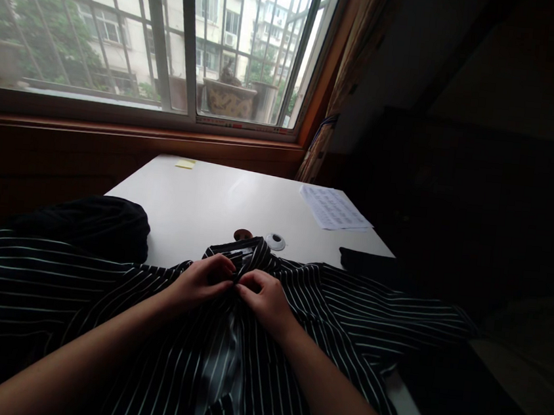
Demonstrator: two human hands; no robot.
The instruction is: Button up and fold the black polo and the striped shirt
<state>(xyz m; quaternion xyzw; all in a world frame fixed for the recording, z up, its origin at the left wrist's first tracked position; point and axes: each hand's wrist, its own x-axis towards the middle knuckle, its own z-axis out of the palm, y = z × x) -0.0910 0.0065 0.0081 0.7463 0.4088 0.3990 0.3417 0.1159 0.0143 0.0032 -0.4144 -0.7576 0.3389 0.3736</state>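
Observation:
A black shirt with thin white stripes (286, 354) lies spread over the table, its collar pointing away from me and its sleeves out to both sides. My left hand (205, 276) pinches the cloth of the front edge just below the collar. Close against it, my right hand (265, 299) pinches the other side of the same spot, fingertips nearly touching. Any button between the fingers is hidden. Below the hands the shirt front hangs apart, with its paler inside showing.
Dark bundled cloth (92, 221) lies at the left, and another dark cloth (370, 262) at the right. On the white table (198, 206) are printed papers (336, 208), a yellow sticky note (185, 163), a brown round object (243, 235) and a white round piece (275, 241). Behind is a barred window.

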